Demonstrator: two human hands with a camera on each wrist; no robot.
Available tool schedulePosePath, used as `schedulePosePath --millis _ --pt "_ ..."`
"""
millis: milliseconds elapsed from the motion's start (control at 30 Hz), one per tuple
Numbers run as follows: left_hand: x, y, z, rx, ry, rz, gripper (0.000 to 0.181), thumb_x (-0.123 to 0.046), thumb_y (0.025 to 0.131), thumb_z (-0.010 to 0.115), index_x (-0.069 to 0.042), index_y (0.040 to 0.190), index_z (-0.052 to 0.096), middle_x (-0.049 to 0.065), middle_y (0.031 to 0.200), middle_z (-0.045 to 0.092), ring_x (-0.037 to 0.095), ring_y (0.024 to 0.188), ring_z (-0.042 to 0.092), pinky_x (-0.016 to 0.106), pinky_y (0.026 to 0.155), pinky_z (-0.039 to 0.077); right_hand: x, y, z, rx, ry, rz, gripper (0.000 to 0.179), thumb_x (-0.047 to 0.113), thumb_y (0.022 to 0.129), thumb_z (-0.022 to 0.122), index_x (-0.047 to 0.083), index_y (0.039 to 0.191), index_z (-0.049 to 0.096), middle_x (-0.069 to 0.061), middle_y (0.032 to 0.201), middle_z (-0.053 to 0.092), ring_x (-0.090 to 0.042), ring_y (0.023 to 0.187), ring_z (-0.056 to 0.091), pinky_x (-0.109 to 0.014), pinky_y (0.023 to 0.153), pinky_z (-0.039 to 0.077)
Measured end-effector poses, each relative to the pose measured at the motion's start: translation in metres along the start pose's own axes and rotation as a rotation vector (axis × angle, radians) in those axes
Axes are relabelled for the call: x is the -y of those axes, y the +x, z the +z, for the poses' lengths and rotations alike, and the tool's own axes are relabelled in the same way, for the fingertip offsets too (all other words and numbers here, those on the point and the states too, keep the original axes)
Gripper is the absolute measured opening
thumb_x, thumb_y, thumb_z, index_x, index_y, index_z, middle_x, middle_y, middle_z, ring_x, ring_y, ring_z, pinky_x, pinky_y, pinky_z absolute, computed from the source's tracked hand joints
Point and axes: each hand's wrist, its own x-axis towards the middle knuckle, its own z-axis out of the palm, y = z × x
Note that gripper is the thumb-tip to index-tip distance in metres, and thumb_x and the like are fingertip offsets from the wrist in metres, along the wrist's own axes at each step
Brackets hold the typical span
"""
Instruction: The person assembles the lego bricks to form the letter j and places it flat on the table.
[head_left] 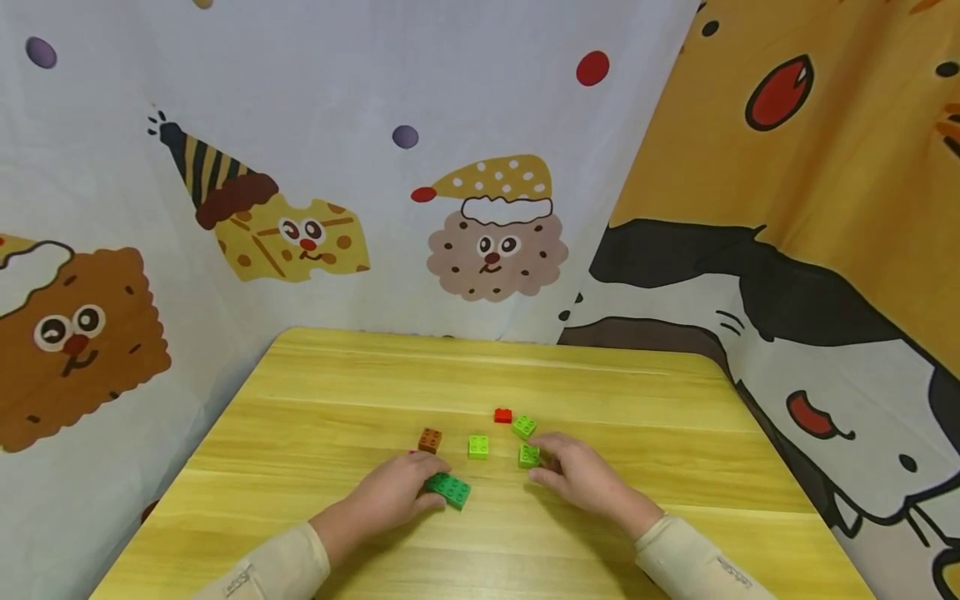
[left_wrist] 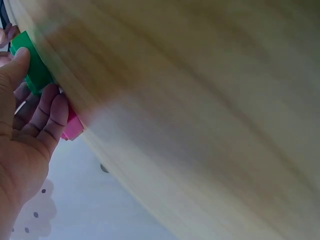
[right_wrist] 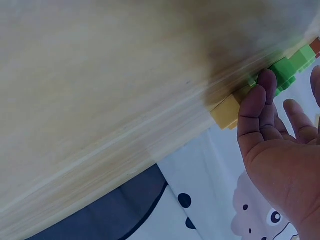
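Observation:
My left hand (head_left: pixel 397 492) pinches a dark green toy brick (head_left: pixel 450 490) by its left end, low over the table. In the left wrist view the thumb lies on that green brick (left_wrist: pixel 35 67), and a pink brick (left_wrist: pixel 73 125) shows behind the fingers. Most of the pink one is hidden in the head view. My right hand (head_left: pixel 581 475) is beside a green brick (head_left: pixel 528 456), thumb and fingers apart; whether they touch it I cannot tell. The right wrist view shows its fingers loosely bent, with a yellow brick (right_wrist: pixel 227 112) behind them.
A brown brick (head_left: pixel 430 440) lies beyond the left hand. Between the hands is a lime brick (head_left: pixel 478 447). Farther back are a red brick (head_left: pixel 503 416) and another lime brick (head_left: pixel 524 427). A printed curtain (head_left: pixel 337 100) hangs behind the wooden table (head_left: pixel 360 367).

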Motion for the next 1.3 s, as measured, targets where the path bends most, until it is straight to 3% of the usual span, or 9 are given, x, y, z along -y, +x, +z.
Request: schedulePosePath --millis 533,867,1133,1300 --pt "-0.003 0.005 0.005 0.009 -0.007 0.005 0.039 -0.032 0.095 0.081 -0.013 0.129 0.073 0.002 0.127 0.075 0.022 0.117 0.071 0.043 0.100 0.060 -0.002 0.003 0.002 0.008 -0.011 -0.009 0.049 0.030 0.099 0.078 0.010 0.142 0.067 -0.003 0.123 0.070 -0.002 0.081 0.054 -0.021 0.068 0.050" --pt "-0.015 0.021 0.008 0.006 0.017 0.029 0.035 -0.024 0.096 0.080 -0.012 0.128 0.074 0.003 0.124 0.077 0.021 0.114 0.073 0.040 0.100 0.061 0.000 0.009 0.003 0.002 -0.028 0.006 0.047 0.031 0.100 0.077 0.011 0.141 0.068 -0.001 0.124 0.071 -0.003 0.081 0.054 -0.022 0.069 0.049" --pt "-0.023 0.036 0.016 0.020 0.022 0.003 0.038 -0.031 0.098 0.078 -0.015 0.132 0.073 0.002 0.128 0.075 0.021 0.117 0.071 0.041 0.102 0.060 -0.003 0.011 0.006 -0.008 -0.025 0.006 0.046 0.031 0.099 0.078 0.011 0.140 0.069 0.001 0.114 0.070 -0.003 0.078 0.052 -0.022 0.066 0.047" --pt "-0.025 0.045 0.016 0.034 -0.028 -0.034 0.038 -0.030 0.099 0.078 -0.014 0.133 0.073 0.004 0.132 0.074 0.023 0.121 0.070 0.042 0.105 0.059 -0.005 0.013 0.008 -0.005 -0.030 0.011 0.045 0.030 0.099 0.078 0.012 0.140 0.069 0.002 0.113 0.070 -0.003 0.078 0.052 -0.022 0.067 0.047"
